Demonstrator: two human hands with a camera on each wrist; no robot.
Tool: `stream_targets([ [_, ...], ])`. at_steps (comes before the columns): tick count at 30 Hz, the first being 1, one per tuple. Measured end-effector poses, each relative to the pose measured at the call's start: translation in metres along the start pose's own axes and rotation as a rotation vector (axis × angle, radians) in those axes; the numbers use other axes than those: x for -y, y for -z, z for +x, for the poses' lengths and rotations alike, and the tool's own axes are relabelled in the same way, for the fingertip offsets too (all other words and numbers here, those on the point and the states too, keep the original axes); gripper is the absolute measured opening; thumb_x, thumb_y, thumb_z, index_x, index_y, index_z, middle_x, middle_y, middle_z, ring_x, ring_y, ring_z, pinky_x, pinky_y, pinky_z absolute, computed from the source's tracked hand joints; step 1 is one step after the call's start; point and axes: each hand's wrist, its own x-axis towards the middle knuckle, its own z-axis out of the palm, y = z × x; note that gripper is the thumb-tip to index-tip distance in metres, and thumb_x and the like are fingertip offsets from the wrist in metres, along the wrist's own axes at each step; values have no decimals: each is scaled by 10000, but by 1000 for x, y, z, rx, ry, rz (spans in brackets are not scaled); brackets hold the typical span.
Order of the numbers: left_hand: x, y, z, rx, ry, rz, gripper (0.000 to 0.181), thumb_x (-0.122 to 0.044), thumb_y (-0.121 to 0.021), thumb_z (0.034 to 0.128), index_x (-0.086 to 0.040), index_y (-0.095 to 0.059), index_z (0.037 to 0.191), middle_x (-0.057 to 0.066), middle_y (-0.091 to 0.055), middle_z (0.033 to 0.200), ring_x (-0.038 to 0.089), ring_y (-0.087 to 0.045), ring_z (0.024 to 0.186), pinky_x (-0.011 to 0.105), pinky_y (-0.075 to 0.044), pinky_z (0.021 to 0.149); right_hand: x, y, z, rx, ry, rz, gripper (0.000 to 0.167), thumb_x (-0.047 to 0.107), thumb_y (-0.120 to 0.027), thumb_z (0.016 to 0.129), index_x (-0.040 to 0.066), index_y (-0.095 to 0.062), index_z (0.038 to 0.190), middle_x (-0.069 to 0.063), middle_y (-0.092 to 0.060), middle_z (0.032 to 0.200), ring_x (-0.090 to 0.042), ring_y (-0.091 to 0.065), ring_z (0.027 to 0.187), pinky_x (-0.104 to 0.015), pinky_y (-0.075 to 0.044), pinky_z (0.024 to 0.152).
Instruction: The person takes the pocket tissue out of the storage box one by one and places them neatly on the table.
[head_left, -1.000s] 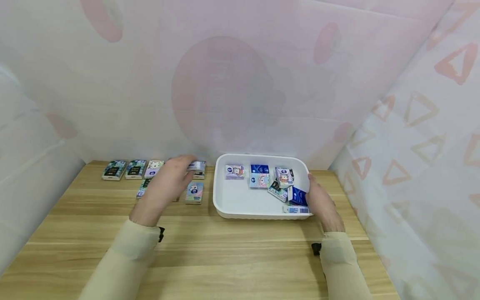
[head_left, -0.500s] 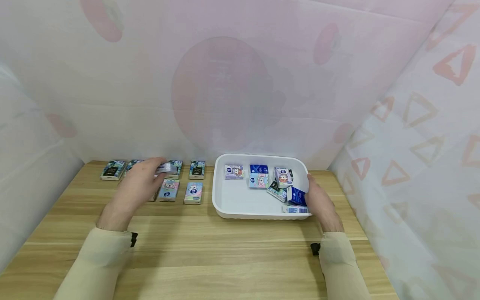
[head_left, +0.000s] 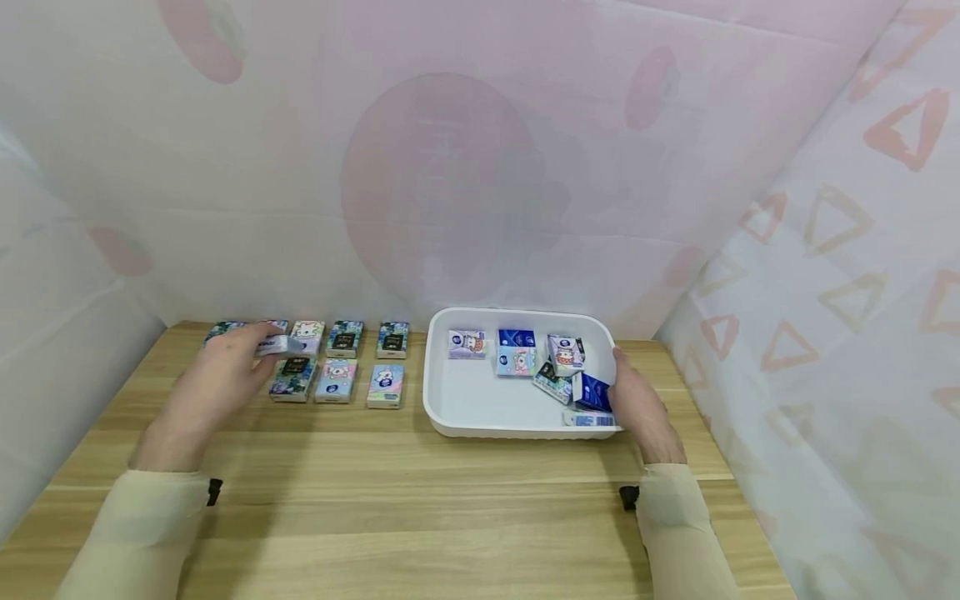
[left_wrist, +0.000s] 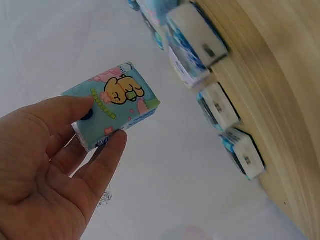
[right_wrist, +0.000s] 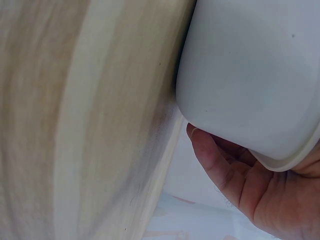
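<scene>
My left hand (head_left: pixel 221 371) pinches a pocket tissue pack between thumb and fingers, above the left end of the rows on the table. In the left wrist view that tissue pack (left_wrist: pixel 117 105) is light blue-green with a yellow cartoon animal. My right hand (head_left: pixel 637 404) grips the right end of a white plastic bin (head_left: pixel 480 404). The right wrist view shows the fingers (right_wrist: pixel 215 160) curled under the bin's rim, against its outer wall. Inside the bin lie several more tissue packs, some of them heaped at the right, including a dark blue one (head_left: pixel 592 392).
Two rows of tissue packs lie left of the bin; a floral pack (head_left: pixel 392 339) and a pastel pack (head_left: pixel 386 386) end them on the right. The wooden table (head_left: pixel 420 517) meets pale patterned cloth walls (head_left: pixel 450 167) at the back and sides.
My left hand has carried the tissue pack leftward over the rows, uncovering packs that it hid before. My right hand stays on the bin, which has not visibly moved.
</scene>
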Motion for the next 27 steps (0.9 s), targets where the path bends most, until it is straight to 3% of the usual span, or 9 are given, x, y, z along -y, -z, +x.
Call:
stream_targets([
  [10,33,5,-7,-38,-2,28,426,71,-764,1033,146,-636,1432,464,-711,1368,658,-742,1192,807,-618,991,0,0,1,11,-2,2,771,-26,-465,1111,-72,-184,1827,-447,-544,1676,-577,-730,1365,-728,-628,1134],
  [17,50,6,-10,61,52,42,355,56,-753,1056,157,-648,1379,461,-738,1269,674,-735,1187,814,-615,990,1,0,2,18,0,3,766,-30,-463,1116,-79,-178,1826,-446,-517,1701,-576,-723,1379,-731,-622,1150],
  [27,68,-5,-14,167,45,59,316,53,-775,1037,133,-671,1325,462,-748,1233,676,-742,1166,800,-626,979,0,-1,1,9,2,8,752,-23,-461,1124,-83,-190,1822,-452,-533,1684,-593,-703,1418,-742,-608,1169],
])
